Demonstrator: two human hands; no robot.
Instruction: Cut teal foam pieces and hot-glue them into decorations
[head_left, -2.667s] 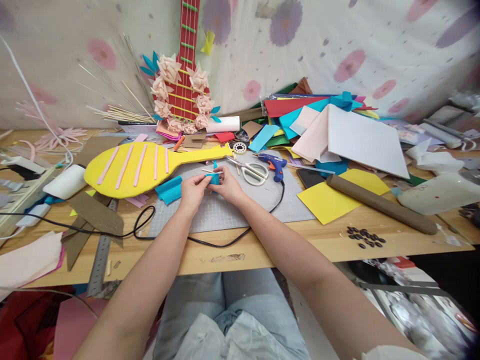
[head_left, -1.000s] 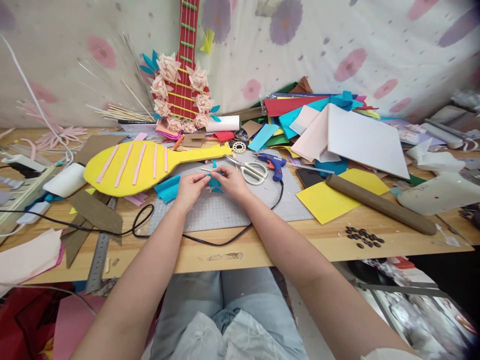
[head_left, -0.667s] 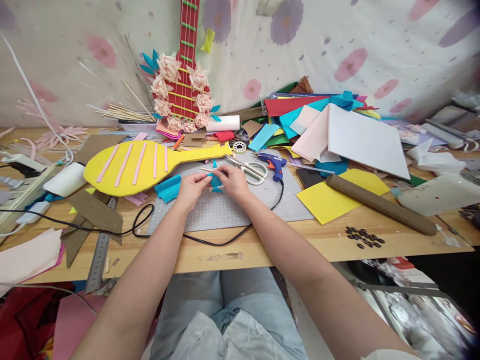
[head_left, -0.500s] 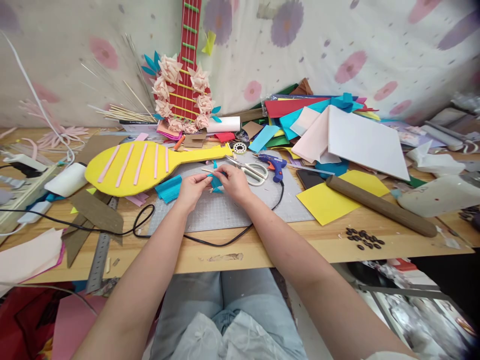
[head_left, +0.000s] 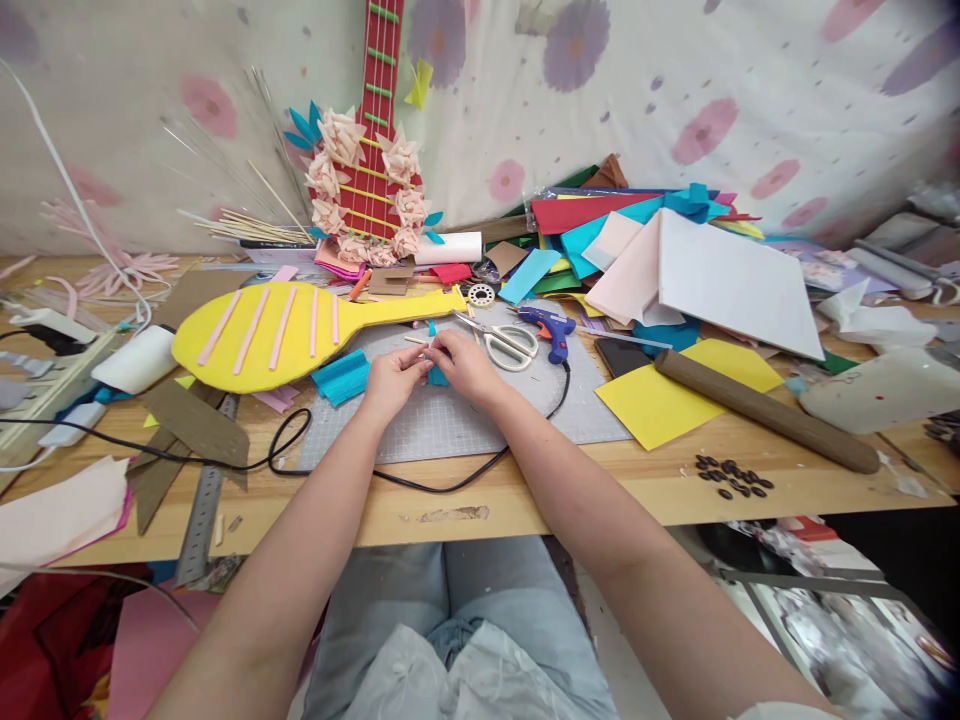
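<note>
Both hands meet over the grey cutting mat [head_left: 450, 425], fingertips turned toward each other. Left hand [head_left: 391, 380] and right hand [head_left: 466, 365] pinch a small blue paper piece [head_left: 436, 375] between them; it sits in the narrow gap between the two sets of fingertips, just above the mat, mostly hidden by the fingers so its shape cannot be told. Each hand is closed on the piece with thumb and forefingers, the other fingers curled.

Just left of the left hand lies a second blue scrap [head_left: 341, 377] on the mat's edge, touching the yellow guitar cut-out [head_left: 277, 335] with pink strips across it. Scissors [head_left: 506, 345] lie near the right hand, and a blue glue gun [head_left: 547, 325] rests beside them, its black cord [head_left: 450, 485] looping round the front of the mat. Farther right are a yellow sheet [head_left: 652, 405] and a brown roll [head_left: 765, 410]. A red guitar model [head_left: 371, 150] ringed with paper flowers leans against the wall behind.
</note>
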